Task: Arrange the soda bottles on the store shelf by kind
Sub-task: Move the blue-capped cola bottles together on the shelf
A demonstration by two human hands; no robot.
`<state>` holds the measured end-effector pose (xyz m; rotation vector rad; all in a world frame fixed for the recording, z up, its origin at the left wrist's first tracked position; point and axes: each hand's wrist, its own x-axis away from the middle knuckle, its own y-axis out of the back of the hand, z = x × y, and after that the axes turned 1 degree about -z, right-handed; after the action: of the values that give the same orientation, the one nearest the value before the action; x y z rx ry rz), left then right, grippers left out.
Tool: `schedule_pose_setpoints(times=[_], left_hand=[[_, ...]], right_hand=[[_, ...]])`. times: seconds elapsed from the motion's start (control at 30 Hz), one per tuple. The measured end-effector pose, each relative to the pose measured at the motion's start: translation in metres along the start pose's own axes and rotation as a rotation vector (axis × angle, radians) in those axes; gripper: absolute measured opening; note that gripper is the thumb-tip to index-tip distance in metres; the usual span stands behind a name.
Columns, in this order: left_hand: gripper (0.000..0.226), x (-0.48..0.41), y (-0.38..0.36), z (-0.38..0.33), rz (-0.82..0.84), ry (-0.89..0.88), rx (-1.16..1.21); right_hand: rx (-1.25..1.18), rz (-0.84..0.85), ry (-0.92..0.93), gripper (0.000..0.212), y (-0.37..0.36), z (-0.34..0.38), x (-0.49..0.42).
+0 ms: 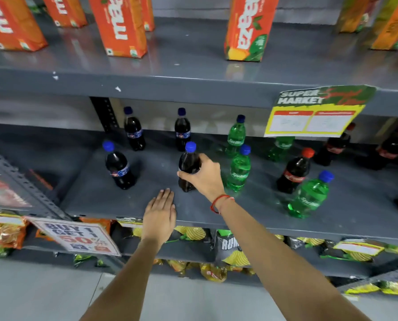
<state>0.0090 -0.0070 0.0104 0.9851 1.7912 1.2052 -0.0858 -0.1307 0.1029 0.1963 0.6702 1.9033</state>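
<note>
On grey store shelf (pixel 128 200): right hand (pixel 205 176) gripping upright dark soda bottle (pixel 188 166); left hand (pixel 159 215) flat, fingers together, near front edge.

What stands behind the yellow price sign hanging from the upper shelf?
Behind the sign, a green bottle shows its lower half below the sign's edge; its cap and neck are covered. A red-capped cola bottle stands at the sign's right corner.
</note>
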Motion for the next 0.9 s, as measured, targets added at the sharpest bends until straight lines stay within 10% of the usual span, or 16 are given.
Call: schedule_pose_setpoints(times=[0.9], left_hand=[[0.048,-0.002,-0.011,0.010,-0.076,-0.020,-0.039]], right_hand=[[-0.064,0.042,-0.034,0.056,-0.070,-0.031,-0.013]])
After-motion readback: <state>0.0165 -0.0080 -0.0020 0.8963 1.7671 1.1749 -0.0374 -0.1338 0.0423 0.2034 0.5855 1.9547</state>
